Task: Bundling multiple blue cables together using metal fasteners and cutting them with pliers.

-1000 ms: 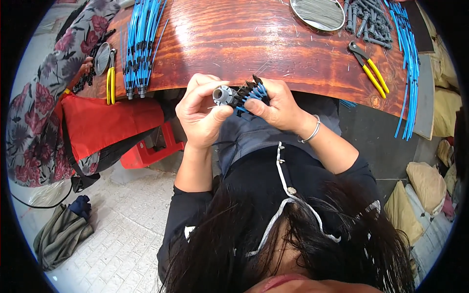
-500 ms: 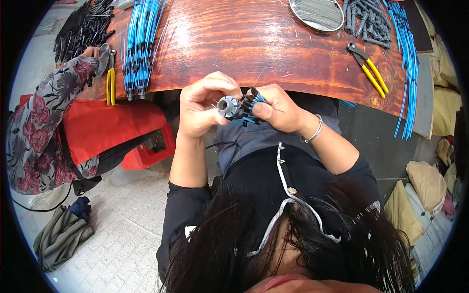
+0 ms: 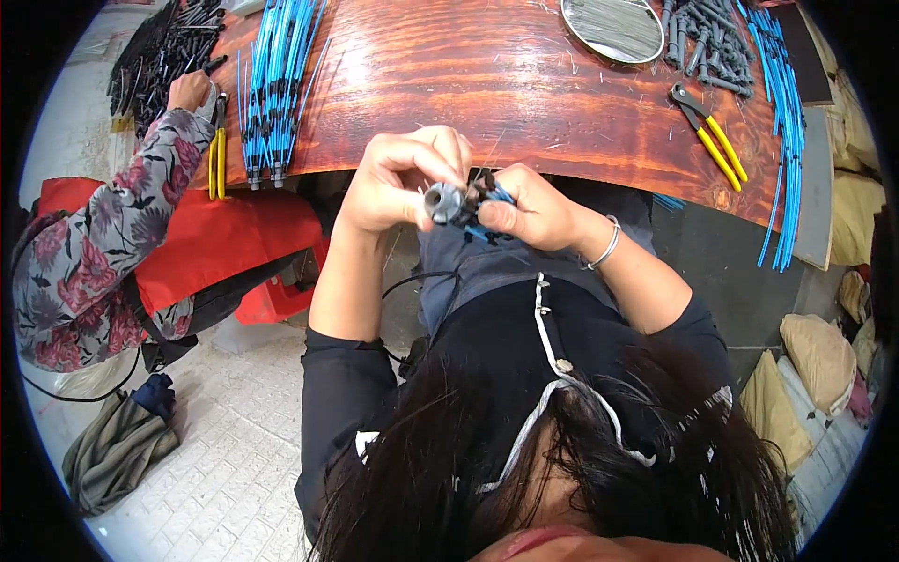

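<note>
Just off the near edge of the wooden table, my two hands meet around one assembly. A grey round plastic fitting with a hollow end [image 3: 442, 200] faces me, with black pieces and blue rods [image 3: 499, 194] behind it. My right hand [image 3: 541, 214] is closed around the black and blue part, thumb pressed along its side. At the fitting's rim my left hand [image 3: 398, 187] is closed, thumb and fingers pinching there. Thin wires stick up between the hands; whether the left fingers grip one is hidden.
Yellow-handled pliers [image 3: 719, 153] lie on the table [image 3: 412, 103] at right, near a dish of thin wires [image 3: 613, 33], grey fittings [image 3: 707, 47] and blue rods [image 3: 785, 140]. Blue bundles [image 3: 276, 94] and more pliers [image 3: 217, 161] lie left, beside a co-worker's hand [image 3: 190, 91].
My left hand has shifted slightly up, and the grey fitting has turned a little in my hands. The co-worker's arm at left has reached farther over the table.
</note>
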`<state>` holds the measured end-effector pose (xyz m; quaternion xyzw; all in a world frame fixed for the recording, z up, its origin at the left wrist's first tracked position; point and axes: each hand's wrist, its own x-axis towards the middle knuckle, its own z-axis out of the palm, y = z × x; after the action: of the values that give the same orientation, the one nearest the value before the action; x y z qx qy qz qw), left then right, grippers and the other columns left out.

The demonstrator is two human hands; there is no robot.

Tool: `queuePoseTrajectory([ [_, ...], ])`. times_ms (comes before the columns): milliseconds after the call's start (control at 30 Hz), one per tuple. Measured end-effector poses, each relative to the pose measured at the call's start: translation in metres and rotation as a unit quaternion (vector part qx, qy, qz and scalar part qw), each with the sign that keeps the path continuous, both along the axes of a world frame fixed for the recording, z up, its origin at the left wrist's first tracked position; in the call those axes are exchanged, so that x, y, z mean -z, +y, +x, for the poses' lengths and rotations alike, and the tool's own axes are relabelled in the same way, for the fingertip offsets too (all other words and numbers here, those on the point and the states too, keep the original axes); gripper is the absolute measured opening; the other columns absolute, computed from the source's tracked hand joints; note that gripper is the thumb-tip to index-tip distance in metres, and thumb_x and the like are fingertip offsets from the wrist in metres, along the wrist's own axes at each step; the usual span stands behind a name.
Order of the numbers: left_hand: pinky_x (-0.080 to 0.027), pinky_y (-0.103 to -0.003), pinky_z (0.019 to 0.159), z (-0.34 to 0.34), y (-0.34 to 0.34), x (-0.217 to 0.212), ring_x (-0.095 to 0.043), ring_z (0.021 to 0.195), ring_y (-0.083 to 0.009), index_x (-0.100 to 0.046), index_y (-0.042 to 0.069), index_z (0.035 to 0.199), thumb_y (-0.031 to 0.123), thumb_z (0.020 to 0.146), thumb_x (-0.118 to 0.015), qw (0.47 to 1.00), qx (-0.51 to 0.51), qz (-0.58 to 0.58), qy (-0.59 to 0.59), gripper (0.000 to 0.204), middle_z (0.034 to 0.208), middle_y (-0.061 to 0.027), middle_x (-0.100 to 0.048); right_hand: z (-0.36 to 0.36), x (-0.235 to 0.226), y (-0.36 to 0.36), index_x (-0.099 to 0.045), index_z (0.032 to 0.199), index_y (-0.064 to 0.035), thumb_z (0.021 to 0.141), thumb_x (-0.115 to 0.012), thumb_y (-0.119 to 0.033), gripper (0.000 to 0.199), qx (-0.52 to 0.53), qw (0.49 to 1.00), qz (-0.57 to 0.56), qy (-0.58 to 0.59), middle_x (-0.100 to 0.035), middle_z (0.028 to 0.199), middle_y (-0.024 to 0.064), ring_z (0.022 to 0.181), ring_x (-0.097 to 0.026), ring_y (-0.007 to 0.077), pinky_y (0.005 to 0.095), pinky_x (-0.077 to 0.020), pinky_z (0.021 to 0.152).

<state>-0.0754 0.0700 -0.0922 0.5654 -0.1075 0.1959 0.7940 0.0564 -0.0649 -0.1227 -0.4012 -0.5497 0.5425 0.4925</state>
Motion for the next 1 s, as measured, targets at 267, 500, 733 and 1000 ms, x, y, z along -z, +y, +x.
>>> queuePoseTrajectory([
  [267, -0.049, -0.021, 0.064, 0.003, -0.043, -0.013, -0.059, 0.071, -0.0092, -0.061, -0.005, 0.095, -0.002, 0.070, -0.067, 0.835, -0.458, 0.194, 0.236, 0.025, 0.084, -0.0082, -0.064, -0.009, 0.004, 0.010, -0.055, 0.069, 0.0003, 0.086, -0.047, -0.046, 0.049, 0.280, 0.959, 0.003, -0.041, -0.044, 0.052, 0.0075, 0.051, -0.041, 0.0121, 0.0304, -0.0362, 0.048],
  [500, -0.048, -0.020, 0.064, 0.007, -0.041, -0.010, -0.057, 0.073, -0.0079, -0.060, -0.005, 0.097, 0.000, 0.071, -0.069, 0.886, -0.397, 0.076, 0.226, 0.028, 0.085, -0.0065, -0.063, -0.014, 0.011, 0.010, -0.053, 0.069, -0.0002, 0.083, -0.051, -0.046, 0.048, 0.318, 0.945, 0.008, -0.073, -0.048, 0.056, 0.0121, 0.051, -0.046, 0.0228, 0.0341, -0.0370, 0.049],
  [733, -0.047, -0.020, 0.065, 0.007, -0.040, -0.008, -0.057, 0.072, -0.0082, -0.058, -0.007, 0.098, -0.004, 0.073, -0.066, 0.895, -0.407, 0.016, 0.185, 0.027, 0.084, -0.0066, -0.062, -0.022, 0.012, 0.001, -0.053, 0.089, -0.0015, 0.081, -0.059, -0.034, 0.034, 0.394, 0.917, 0.018, -0.055, -0.055, 0.071, 0.0094, 0.064, -0.053, 0.0169, 0.0286, -0.0427, 0.059],
  [1000, -0.047, -0.021, 0.066, 0.002, -0.042, -0.012, -0.057, 0.072, -0.0092, -0.058, -0.007, 0.100, -0.004, 0.073, -0.066, 0.885, -0.429, 0.025, 0.180, 0.029, 0.086, -0.0076, -0.062, -0.014, 0.012, -0.007, -0.058, 0.088, 0.0004, 0.077, -0.065, -0.012, 0.018, 0.413, 0.891, 0.105, -0.154, -0.058, 0.075, 0.0095, 0.064, -0.056, 0.0171, 0.0253, -0.0443, 0.059],
])
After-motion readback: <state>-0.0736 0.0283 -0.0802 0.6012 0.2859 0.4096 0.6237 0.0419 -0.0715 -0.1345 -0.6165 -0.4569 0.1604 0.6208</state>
